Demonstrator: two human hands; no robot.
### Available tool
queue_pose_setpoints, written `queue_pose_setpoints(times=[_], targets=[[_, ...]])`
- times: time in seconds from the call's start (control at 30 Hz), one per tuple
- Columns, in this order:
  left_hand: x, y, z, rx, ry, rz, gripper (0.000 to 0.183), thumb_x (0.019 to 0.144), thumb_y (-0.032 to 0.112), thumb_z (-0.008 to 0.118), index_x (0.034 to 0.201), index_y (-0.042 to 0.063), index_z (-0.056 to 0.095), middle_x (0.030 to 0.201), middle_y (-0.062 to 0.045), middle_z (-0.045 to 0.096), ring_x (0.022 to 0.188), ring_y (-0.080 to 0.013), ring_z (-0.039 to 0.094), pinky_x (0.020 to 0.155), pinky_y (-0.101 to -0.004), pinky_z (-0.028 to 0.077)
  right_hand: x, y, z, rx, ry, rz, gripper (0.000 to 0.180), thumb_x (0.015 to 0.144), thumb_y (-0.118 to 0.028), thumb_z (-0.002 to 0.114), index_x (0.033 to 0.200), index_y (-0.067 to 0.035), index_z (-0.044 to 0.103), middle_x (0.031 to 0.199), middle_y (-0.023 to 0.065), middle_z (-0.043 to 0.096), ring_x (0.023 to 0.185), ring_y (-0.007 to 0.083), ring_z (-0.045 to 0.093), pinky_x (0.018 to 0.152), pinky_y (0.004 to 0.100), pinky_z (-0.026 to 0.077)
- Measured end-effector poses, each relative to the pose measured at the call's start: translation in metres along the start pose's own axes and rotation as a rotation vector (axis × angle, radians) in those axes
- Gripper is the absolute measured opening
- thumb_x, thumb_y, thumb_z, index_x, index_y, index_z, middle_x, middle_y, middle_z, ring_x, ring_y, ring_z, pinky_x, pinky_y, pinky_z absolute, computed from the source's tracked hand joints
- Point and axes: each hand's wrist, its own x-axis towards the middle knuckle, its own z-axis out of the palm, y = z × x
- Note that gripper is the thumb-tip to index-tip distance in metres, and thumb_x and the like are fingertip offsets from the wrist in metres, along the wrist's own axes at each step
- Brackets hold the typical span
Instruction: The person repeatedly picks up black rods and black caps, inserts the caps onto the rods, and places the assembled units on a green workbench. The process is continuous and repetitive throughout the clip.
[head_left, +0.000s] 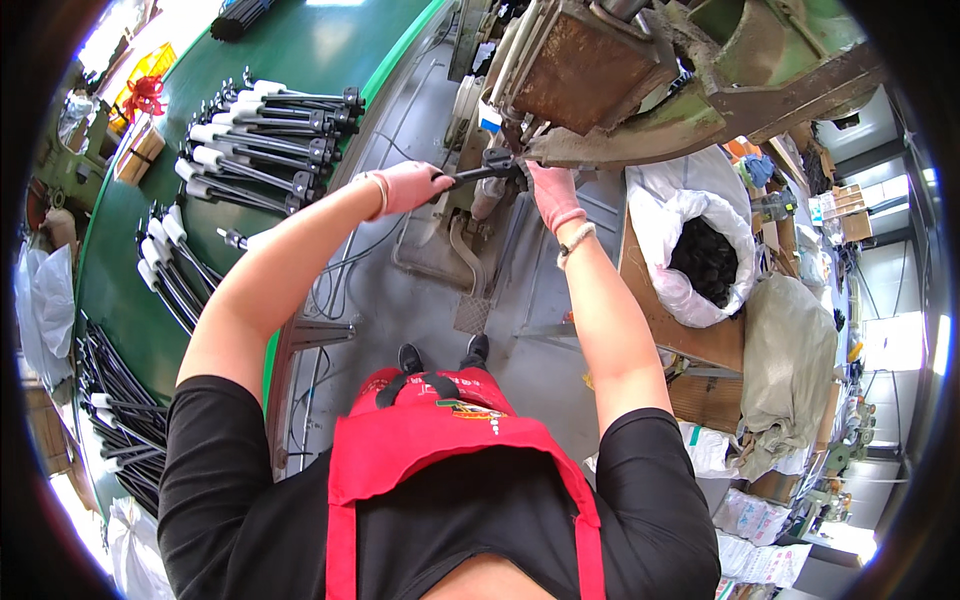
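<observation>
My left hand (411, 187), in a pink glove, is closed around one end of a black rod (474, 175). The rod's other end, with a black fitting (498, 160), sits at the working point of a worn, rusty floor-standing machine (592, 67). My right hand (553, 193), also in a pink glove, is at the other side of that point, close against the machine; its fingertips are partly hidden, so I cannot tell whether it grips anything. Several black rods with white sleeves and black end fittings (262, 150) lie in a row on the green conveyor belt (315, 45) at the left.
More black rods (120, 390) lie piled on the belt at lower left. To the right, an open white sack of black parts (705, 262) stands on a wooden board (652, 322). A foot pedal (472, 315) is on the floor by my shoes. A beige sack (787, 360) is farther right.
</observation>
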Motion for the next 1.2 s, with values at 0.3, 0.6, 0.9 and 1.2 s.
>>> queue_pose_setpoints(times=[0.3,0.6,0.9,1.2], targets=[[-0.010,0.035,-0.021,0.434,0.023,0.012,0.046,0.103,0.045,0.042,0.103,0.004,0.063,0.093,-0.019,0.071,0.095,-0.0369,0.068,0.085,-0.0469,0.052,0.032,0.051,-0.018,-1.104,-0.190,-0.980,0.027,0.098,-0.015,0.057,0.121,-0.003,0.062,0.112,0.0034,0.066,0.103,0.0173,0.060,0.094,0.0318,0.047],[0.001,0.023,-0.027,0.472,0.060,0.087,0.044,0.101,0.047,0.046,0.102,0.006,0.059,0.090,-0.019,0.070,0.089,-0.0387,0.067,0.078,-0.0485,0.053,0.024,0.096,0.005,0.934,-0.304,0.094,0.037,0.098,-0.016,0.058,0.132,-0.001,0.053,0.131,0.0070,0.061,0.120,0.0196,0.057,0.106,0.0335,0.043],[-0.004,0.037,-0.010,0.557,0.119,0.039,0.043,0.102,0.047,0.045,0.104,0.006,0.055,0.088,-0.016,0.070,0.089,-0.0354,0.068,0.079,-0.0456,0.053,0.056,0.179,0.031,0.878,-0.337,-0.087,0.030,0.102,-0.019,0.054,0.123,0.002,0.060,0.119,0.0057,0.065,0.108,0.0156,0.060,0.102,0.0298,0.045],[0.002,0.022,-0.024,0.508,-0.012,0.036,0.042,0.103,0.045,0.044,0.102,0.004,0.057,0.086,-0.019,0.069,0.088,-0.0398,0.066,0.080,-0.0491,0.051,-0.019,0.055,0.010,1.158,-0.413,0.212,0.042,0.103,-0.038,0.050,0.114,0.001,0.065,0.093,0.0082,0.068,0.080,0.0191,0.065,0.073,0.0325,0.052]])
